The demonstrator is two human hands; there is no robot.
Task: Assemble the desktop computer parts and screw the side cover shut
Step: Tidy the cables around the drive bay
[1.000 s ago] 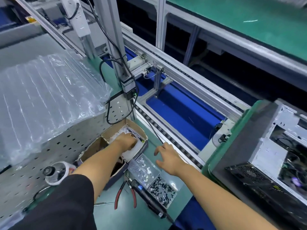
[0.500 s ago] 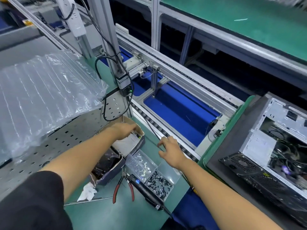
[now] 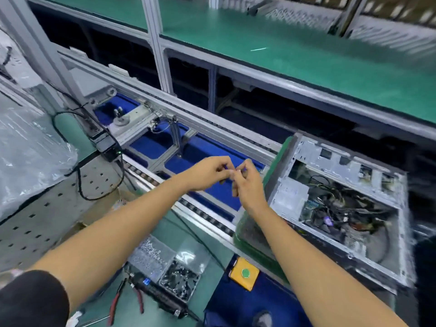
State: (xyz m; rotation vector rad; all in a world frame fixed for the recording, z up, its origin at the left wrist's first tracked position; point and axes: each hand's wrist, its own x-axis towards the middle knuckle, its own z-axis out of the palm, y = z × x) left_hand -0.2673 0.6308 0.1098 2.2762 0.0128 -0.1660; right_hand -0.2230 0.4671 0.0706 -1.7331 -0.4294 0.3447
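Both hands have come up off the table and away from the parts boxes: a second ago the left hand (image 3: pixel 207 172) was down in the cardboard box and the right hand (image 3: pixel 247 182) hovered over the screw tray (image 3: pixel 165 263); now they meet in mid-air over the blue conveyor bed (image 3: pixel 200 149), just left of the computer case (image 3: pixel 339 204). Fingertips of both are curled together, pinching something small between them; it is too blurred to name, probably a fastener or small fitting picked from the box. I read this as a part being readied or passed across before going into the case. The case lies on its side to the right of the hands, side cover off, bare grey sheet metal with punched slots, a tangle of dark and coloured cables inside, sitting on a green pallet (image 3: pixel 254 234). Below the case and left: clear plastic tray, one cell of bright screws, one of black; beside it a dark electric screwdriver (image 3: pixel 160 296), red-handled pliers (image 3: pixel 118 300), and a yellow button box (image 3: pixel 244 273) with a green cap.
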